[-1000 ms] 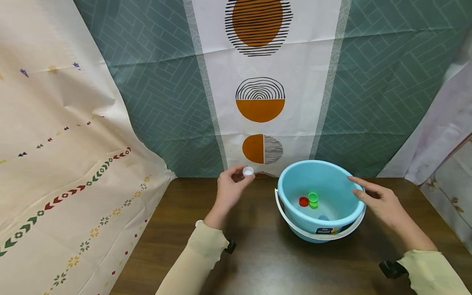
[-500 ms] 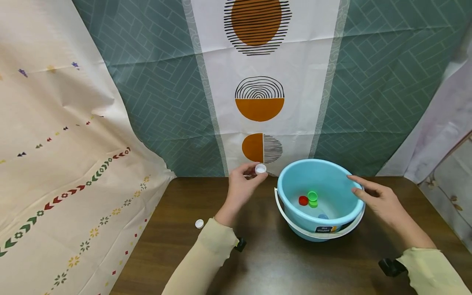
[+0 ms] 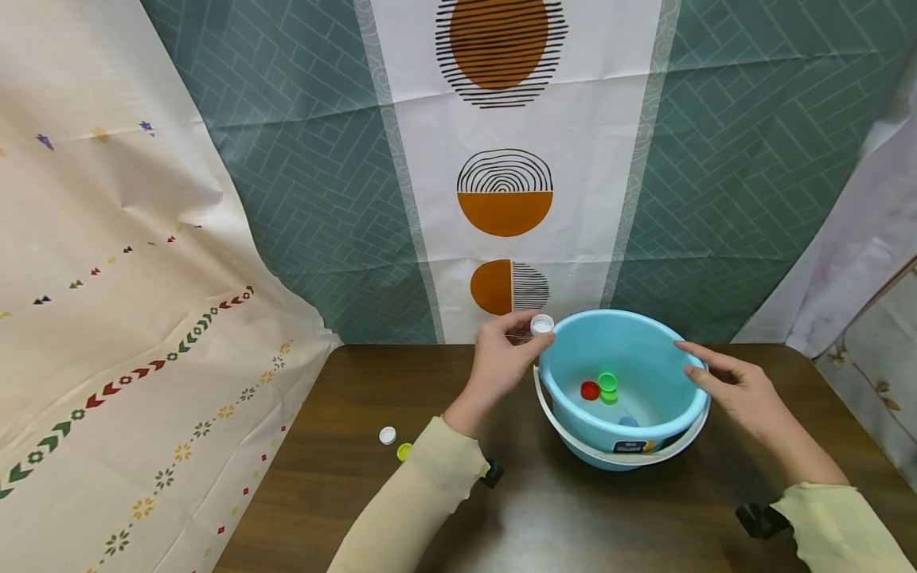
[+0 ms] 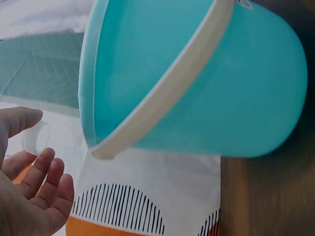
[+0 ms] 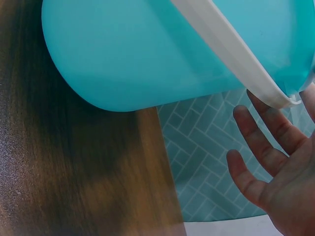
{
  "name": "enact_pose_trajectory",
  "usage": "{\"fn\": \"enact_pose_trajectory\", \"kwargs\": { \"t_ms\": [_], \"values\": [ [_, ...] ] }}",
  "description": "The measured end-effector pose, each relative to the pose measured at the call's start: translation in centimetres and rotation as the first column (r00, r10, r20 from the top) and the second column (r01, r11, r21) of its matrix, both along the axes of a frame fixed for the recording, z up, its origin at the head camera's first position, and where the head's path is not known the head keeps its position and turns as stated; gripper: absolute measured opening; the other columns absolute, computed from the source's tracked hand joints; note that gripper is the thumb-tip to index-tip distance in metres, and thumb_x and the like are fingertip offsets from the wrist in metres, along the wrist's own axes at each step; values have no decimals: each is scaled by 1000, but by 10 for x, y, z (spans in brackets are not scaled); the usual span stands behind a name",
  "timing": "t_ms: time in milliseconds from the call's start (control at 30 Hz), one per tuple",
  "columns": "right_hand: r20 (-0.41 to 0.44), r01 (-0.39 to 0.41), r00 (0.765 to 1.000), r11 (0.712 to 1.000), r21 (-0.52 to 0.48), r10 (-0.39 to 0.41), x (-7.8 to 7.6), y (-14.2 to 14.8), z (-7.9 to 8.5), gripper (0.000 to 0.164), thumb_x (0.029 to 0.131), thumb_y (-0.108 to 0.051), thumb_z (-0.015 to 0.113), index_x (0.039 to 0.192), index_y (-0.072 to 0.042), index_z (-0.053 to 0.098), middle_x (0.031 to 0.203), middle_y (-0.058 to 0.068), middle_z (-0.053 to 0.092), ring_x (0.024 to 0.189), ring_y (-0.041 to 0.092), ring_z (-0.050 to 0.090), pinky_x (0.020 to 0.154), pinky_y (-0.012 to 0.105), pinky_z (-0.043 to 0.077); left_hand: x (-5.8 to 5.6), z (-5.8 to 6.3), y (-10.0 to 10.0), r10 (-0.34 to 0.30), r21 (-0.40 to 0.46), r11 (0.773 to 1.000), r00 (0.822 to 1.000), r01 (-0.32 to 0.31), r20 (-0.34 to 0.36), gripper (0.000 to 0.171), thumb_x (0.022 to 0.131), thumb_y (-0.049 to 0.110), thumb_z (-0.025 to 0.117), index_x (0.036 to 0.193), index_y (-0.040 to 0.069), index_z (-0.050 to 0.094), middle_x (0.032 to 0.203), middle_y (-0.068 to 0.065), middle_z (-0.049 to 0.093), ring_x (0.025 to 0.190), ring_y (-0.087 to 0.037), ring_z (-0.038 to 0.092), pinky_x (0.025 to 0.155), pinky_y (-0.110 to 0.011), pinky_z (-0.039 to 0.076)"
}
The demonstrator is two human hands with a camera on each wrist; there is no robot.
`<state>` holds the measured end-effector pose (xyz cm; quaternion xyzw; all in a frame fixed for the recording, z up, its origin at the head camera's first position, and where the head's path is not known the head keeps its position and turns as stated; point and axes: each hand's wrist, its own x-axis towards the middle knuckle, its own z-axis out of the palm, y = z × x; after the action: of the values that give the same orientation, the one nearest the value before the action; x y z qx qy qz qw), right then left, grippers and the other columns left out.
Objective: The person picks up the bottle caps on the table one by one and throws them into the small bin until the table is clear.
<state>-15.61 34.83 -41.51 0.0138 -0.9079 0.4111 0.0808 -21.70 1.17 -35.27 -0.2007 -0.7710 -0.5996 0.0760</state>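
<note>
My left hand (image 3: 497, 362) pinches a white bottle cap (image 3: 542, 325) between thumb and fingers, level with the left rim of a light blue bucket (image 3: 630, 318). In the left wrist view the cap (image 4: 37, 137) appears edge-on between the thumb and fingertips, beside the bucket wall (image 4: 236, 98). My right hand (image 3: 741, 398) holds the bucket's right rim, thumb and index finger over the edge. The other fingers (image 5: 256, 137) stay outside, near the end of the white handle (image 5: 236, 59). Inside the bucket lie a red cap (image 3: 590, 390), green caps (image 3: 608, 383) and a blue cap (image 3: 628, 422).
Another white cap (image 3: 388, 435) and a yellow cap (image 3: 404, 451), partly covered by the left sleeve, lie on the dark wooden table (image 3: 322, 493). Patterned cloth (image 3: 344, 199) hangs behind the table's far edge, and cream cloth (image 3: 143, 334) hangs along the left side.
My left hand has carried the white cap rightward to the bucket's rim. The white and yellow caps on the table have come out from behind that arm. My right hand stays put.
</note>
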Motion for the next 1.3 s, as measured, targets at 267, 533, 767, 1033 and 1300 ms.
{"fn": "enact_pose_trajectory", "kwargs": {
  "t_ms": [267,533,767,1033,1300],
  "values": [
    [-1,8,1000,1000,5,-8,0,0,0,48,92,-42,55,137,-30,48,139,16,47,98,-19,36,69,9,41,-12,-15,17,-13,-20,1000,999,12,-30,36,81,31,73,114,20,66,97,5,65,86,-11,60,71,-23,54],
    [-4,7,1000,1000,-4,-7,0,0,0,47,91,-42,56,136,-30,49,137,9,50,99,-19,35,70,8,40,-9,-12,30,-77,-20,997,995,76,-62,34,81,31,73,112,18,67,96,6,67,88,-11,61,74,-23,53],
    [-8,5,1000,1000,-14,-5,-1,0,-1,47,91,-42,56,136,-29,49,136,6,51,99,-19,37,69,9,42,-7,-11,41,-104,-40,994,993,102,-47,34,79,31,74,111,19,68,94,7,67,84,-7,61,72,-20,53],
    [3,9,1000,1000,-8,-9,1,-1,-1,47,91,-43,55,136,-30,49,139,13,48,99,-20,35,70,9,41,-2,-14,52,-117,-48,992,993,116,-15,35,79,33,74,111,20,68,93,8,67,79,-5,60,70,-20,53],
    [-1,11,1000,1000,-4,-11,1,-1,0,47,91,-43,55,136,-30,49,138,12,49,99,-20,36,70,9,40,-1,-15,55,-123,-65,990,992,121,-19,36,79,35,73,112,22,68,93,10,67,79,-4,59,70,-19,52]
  ]
}}
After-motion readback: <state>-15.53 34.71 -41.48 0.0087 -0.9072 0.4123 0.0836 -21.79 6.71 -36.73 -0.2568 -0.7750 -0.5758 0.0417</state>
